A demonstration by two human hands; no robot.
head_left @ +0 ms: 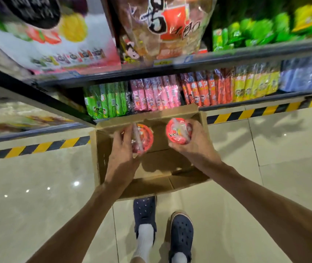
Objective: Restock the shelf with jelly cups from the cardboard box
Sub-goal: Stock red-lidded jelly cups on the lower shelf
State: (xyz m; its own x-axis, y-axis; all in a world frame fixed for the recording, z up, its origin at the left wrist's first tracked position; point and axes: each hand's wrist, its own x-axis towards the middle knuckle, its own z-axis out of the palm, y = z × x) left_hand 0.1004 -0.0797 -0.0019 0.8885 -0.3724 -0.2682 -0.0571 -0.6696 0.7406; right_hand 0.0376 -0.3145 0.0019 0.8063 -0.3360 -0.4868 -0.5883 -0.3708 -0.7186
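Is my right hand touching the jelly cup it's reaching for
Touching. The head view shows the right hand with fingers wrapped around the red-lidded jelly cup above the cardboard box.

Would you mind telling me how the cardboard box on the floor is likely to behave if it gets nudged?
The cardboard box looks nearly empty, so it probably slides easily on the glossy tiled floor. Its open flaps look thin and would likely bend rather than resist. With a wide, low base, tipping seems unlikely.

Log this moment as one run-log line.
left hand: grips jelly cup | right hand: grips second jelly cup | both over open cardboard box | shelf: not yet restocked
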